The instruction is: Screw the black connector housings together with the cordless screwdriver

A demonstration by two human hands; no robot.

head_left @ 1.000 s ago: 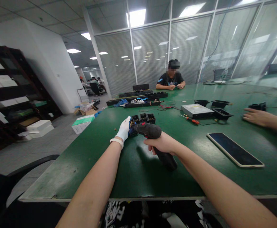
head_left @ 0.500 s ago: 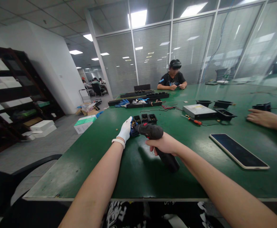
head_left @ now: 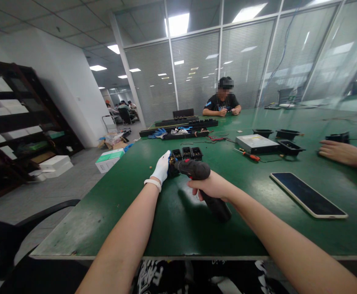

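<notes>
My left hand [head_left: 161,167], in a white glove, is closed on a small dark part [head_left: 174,170] on the green table; its fingertips are partly hidden. In my bare right hand [head_left: 208,185] is a black power drill [head_left: 195,169], gripped by its handle. The drill's tip points left and meets the dark part beside my left fingers; the exact contact is too small to tell. Just behind stand black open trays [head_left: 187,153] with small brass-coloured pieces in them.
A phone [head_left: 307,195] lies right on the green table [head_left: 111,220]. Farther back are a screwdriver [head_left: 252,157], a silver box [head_left: 256,143] and black housings [head_left: 289,147]. Another person's hand [head_left: 334,152] is at the right; a person [head_left: 223,102] sits across.
Blue light visible on the dark part earlier no longer shows. Both hands and the drill have hardly moved.
</notes>
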